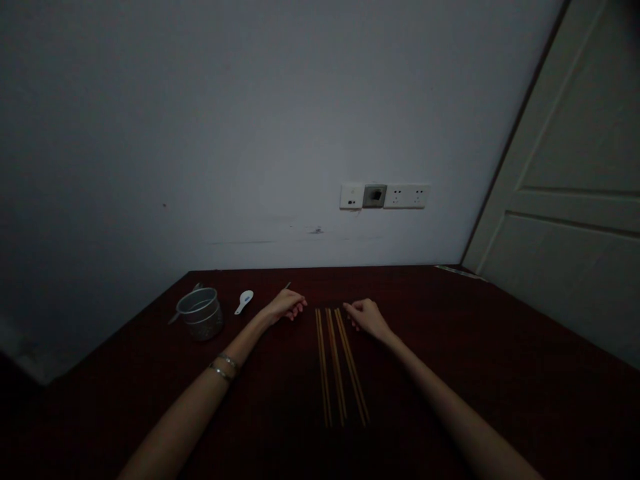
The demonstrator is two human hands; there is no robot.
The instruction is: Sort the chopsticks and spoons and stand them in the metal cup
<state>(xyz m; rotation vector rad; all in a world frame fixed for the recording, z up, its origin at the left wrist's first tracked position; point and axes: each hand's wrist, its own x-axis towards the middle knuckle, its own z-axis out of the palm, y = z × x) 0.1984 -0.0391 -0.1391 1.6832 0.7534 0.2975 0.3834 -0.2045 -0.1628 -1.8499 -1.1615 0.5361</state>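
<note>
Three pairs of light wooden chopsticks (pixel 336 363) lie lengthwise on the dark red table, their far ends between my two hands. To their left rests my left hand (pixel 287 305), fingers loosely bent with the tips apart. A thin dark tip (pixel 289 285) sticks out behind it; the rest of that thing is hidden. On the other side, my right hand (pixel 367 317) is just right of the right-hand pair's far ends, fingers half curled, nothing visible in them. A white spoon (pixel 244 301) lies left of my left hand.
A grey metal pot (pixel 201 317) stands at the table's left side, with a pale handle-like piece beside it. The table (pixel 435 373) meets a wall with socket plates (pixel 406 196). A pale panelled door (pixel 570 220) stands at the right. The light is dim.
</note>
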